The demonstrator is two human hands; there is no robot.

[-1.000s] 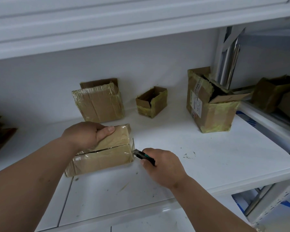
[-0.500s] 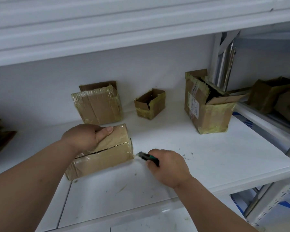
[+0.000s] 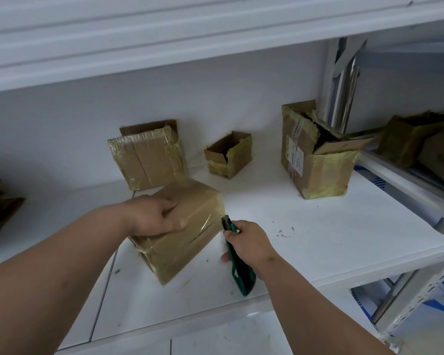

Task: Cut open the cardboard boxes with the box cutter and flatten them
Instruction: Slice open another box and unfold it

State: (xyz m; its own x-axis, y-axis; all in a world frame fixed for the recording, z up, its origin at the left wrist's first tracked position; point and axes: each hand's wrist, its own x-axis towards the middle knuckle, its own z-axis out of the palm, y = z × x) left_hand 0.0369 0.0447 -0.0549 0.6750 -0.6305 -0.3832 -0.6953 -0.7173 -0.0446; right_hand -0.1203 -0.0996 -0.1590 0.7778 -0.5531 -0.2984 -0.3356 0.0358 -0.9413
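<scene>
Two hands at a taped box on a white shelf, cutter at its right corner.

Shelf (image 3: 318,226) carries the big open box (image 3: 315,162) back right, a taped box leaning on the wall (image 3: 146,160), the near box (image 3: 190,226) tilted and turned at centre, and a small open box (image 3: 228,155) behind it. Left hand (image 3: 157,216) grips the near box's top, fingers curled over the far edge. Right hand (image 3: 249,244) is wrapped round the green cutter (image 3: 237,257), its tip at the box's right corner.
</scene>
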